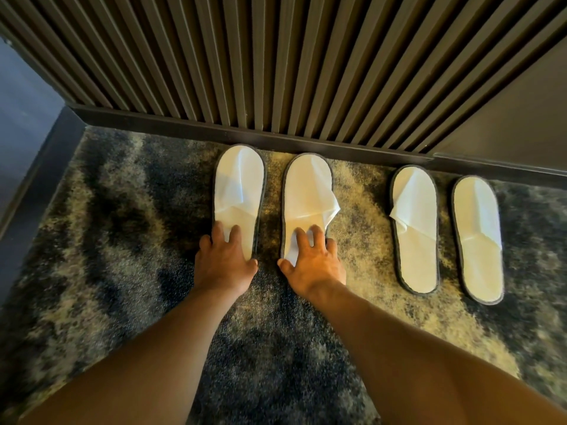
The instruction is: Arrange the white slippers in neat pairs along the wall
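Several white slippers with dark edging lie on the carpet, toes toward the slatted wall (276,72). My left hand (222,260) rests on the heel of the leftmost slipper (239,185), fingers spread over it. My right hand (313,262) presses the heel of the second slipper (306,191), fingers and thumb around its edges; that slipper's upper is folded out to the right. Further right, a third slipper (414,228) and a fourth slipper (477,237) lie side by side, untouched, slightly further from the wall.
A dark baseboard (306,142) runs along the foot of the wall. The mottled blue and beige carpet (129,225) covers the floor. A dark skirting edge (33,185) borders the carpet on the left. A plain brown panel (515,118) stands at the right.
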